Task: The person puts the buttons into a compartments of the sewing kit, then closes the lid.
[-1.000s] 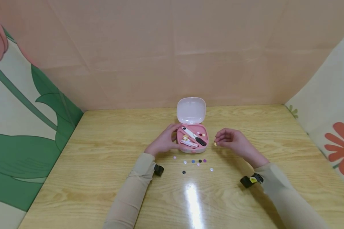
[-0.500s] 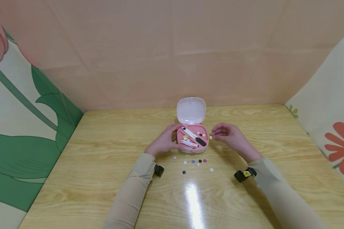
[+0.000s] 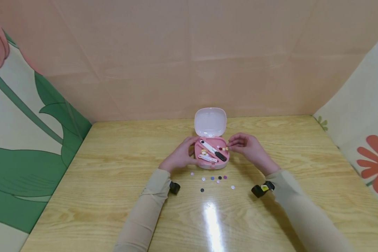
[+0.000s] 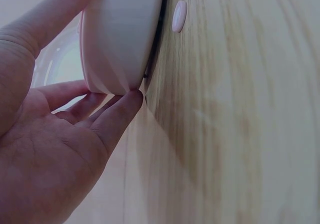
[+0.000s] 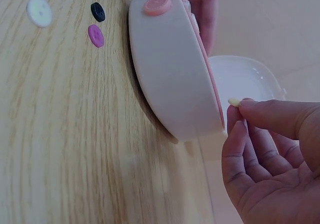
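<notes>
A pink and white box (image 3: 212, 166) stands with its lid (image 3: 210, 121) raised; in it lie a black-and-white tool (image 3: 212, 149), a white clipper-like item (image 3: 208, 158) and several buttons. My left hand (image 3: 181, 154) grips the box's left side, and in the left wrist view its thumb and fingers span the box wall (image 4: 122, 34). At the right rim, my right hand (image 3: 247, 148) pinches a small yellow button (image 5: 234, 102) between thumb and index finger. Its other fingers are bent, as the right wrist view shows.
Several loose buttons lie on the wooden table (image 3: 113, 182) before the box, among them a white one (image 3: 232, 187), a black one (image 3: 202, 190) and a purple one (image 5: 96, 36). A pink cloth wall (image 3: 145, 70) rises behind.
My right hand has moved left and slightly away from me with the yellow button, from beside the box to its right rim. My left hand has stayed on the box.
</notes>
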Motion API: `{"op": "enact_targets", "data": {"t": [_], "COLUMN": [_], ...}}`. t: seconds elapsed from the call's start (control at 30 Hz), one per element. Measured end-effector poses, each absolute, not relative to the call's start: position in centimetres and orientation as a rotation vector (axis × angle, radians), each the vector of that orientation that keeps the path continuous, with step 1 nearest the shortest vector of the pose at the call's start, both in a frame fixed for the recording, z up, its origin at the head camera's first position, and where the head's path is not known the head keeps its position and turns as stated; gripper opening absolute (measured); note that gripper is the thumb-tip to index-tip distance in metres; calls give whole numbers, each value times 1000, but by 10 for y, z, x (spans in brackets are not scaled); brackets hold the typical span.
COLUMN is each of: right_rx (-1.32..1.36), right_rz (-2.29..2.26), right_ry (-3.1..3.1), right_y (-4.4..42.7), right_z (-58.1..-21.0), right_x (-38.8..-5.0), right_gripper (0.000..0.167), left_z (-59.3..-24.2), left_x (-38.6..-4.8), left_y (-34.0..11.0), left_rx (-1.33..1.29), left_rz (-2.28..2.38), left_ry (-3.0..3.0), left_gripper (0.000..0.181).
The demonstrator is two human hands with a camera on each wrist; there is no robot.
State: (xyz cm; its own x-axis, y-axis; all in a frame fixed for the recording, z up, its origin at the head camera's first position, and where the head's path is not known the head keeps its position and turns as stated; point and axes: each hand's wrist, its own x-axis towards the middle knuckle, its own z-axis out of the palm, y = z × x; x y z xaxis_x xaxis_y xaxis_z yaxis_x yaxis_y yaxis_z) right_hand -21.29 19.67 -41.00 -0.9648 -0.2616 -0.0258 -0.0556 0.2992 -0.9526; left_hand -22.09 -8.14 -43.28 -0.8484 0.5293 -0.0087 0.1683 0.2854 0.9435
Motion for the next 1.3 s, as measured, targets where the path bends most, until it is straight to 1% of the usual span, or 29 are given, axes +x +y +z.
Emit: {"op": "enact_targets", "data": {"t": [0.47,0.93,1.3], "right_rx": [-245,-268,-234], "right_rz": [-1771,-1812,-1768], "right_ry": [2356,2331,2346], "right_y": [190,191,196], "right_z": [-412,-415,-413], "right_x": [-213,-214,-212], "right_gripper": [33,30,34], "left_z": [-434,-434,-435], "left_x": [-221,-222,-222], "left_y": [-80,-81,-82], "left_rx": [646,658,662], "left_rz": [1593,1583,1575], "left_ry": [2239,2244,2246], "left_gripper": [98,96,94]}}
